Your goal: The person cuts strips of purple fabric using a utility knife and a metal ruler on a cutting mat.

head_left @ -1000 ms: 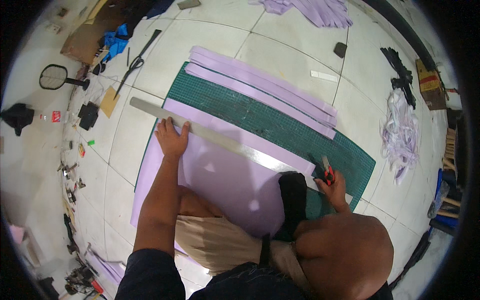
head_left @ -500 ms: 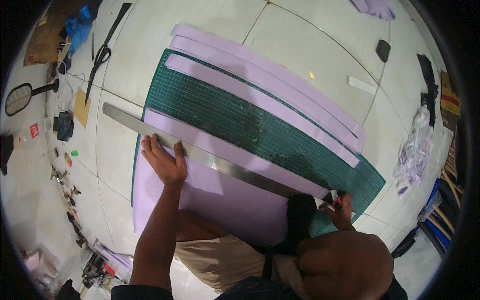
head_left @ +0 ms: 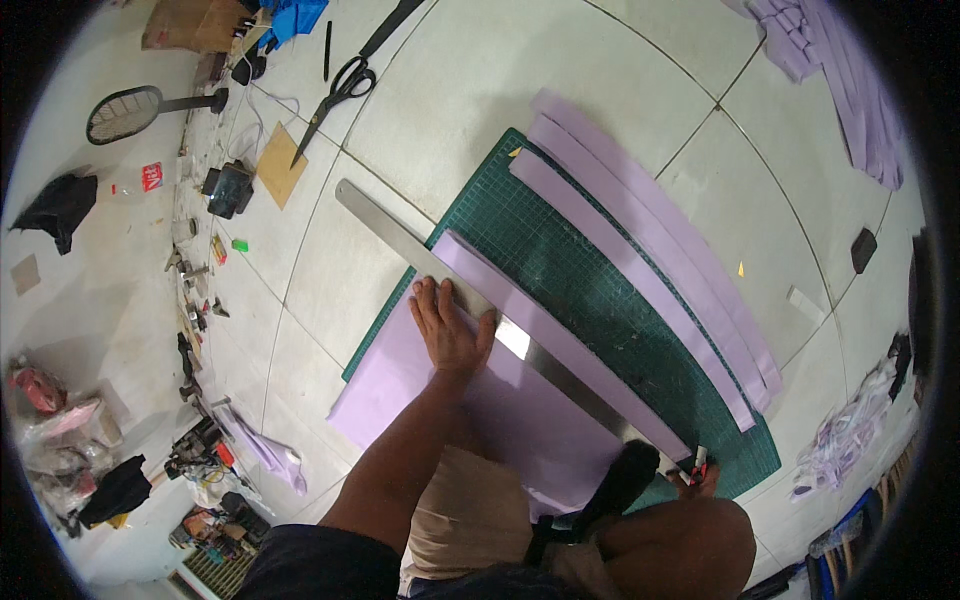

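Left hand (head_left: 453, 332): spread flat, fingertips and thumb on the ruler (head_left: 514, 340), wrist back over the cloth (head_left: 560, 440).

Right hand (head_left: 702, 484): curled round a red-and-black cutter (head_left: 699, 462), partly hidden behind the knee (head_left: 700, 545). Cutter sits at the cloth's right-hand end, near the mat's right corner; blade too small to make out.

Cloth: lilac, on the near half of the green mat (head_left: 620, 328), its left corner running past the mat edge onto the tiled floor (head_left: 470, 100). Ruler slants across it, leaving a narrow lilac band on the far side; ruler's far end juts beyond the mat, over tile.

Bare mat shows between that band and a cut strip (head_left: 640, 275) along the far edge. More strips (head_left: 650, 215) lie just outside that edge.

Near side tighter: black-clad foot (head_left: 625, 478) beside the ruler's right end, contact unclear. Scissors (head_left: 315, 128) well apart, upper left, tips over a tan card (head_left: 280, 182).
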The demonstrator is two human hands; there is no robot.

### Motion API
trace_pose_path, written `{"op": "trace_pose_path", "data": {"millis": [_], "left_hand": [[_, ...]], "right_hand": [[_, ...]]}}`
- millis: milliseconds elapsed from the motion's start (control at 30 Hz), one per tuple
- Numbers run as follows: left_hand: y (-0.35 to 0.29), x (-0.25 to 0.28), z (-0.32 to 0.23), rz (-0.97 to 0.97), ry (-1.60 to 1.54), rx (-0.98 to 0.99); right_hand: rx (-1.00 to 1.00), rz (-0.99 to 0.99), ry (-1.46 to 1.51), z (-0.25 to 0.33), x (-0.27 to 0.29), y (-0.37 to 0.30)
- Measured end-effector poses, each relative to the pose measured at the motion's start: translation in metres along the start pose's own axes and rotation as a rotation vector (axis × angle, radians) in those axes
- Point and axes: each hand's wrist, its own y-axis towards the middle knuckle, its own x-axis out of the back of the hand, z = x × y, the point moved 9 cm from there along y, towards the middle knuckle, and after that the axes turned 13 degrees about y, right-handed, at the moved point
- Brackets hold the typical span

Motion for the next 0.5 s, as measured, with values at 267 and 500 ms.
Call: {"op": "trace_pose_path", "data": {"millis": [267, 500], "left_hand": [[-0.010, -0.001, 0.003, -0.102, 0.019, -0.069], [-0.004, 0.007, -0.009, -0.174, -0.011, -0.131]], "right_hand": [[0.029, 0.149, 0.239, 0.028, -0.022, -0.010], [0.511, 0.063, -0.238, 0.060, -0.019, -0.025]]}}
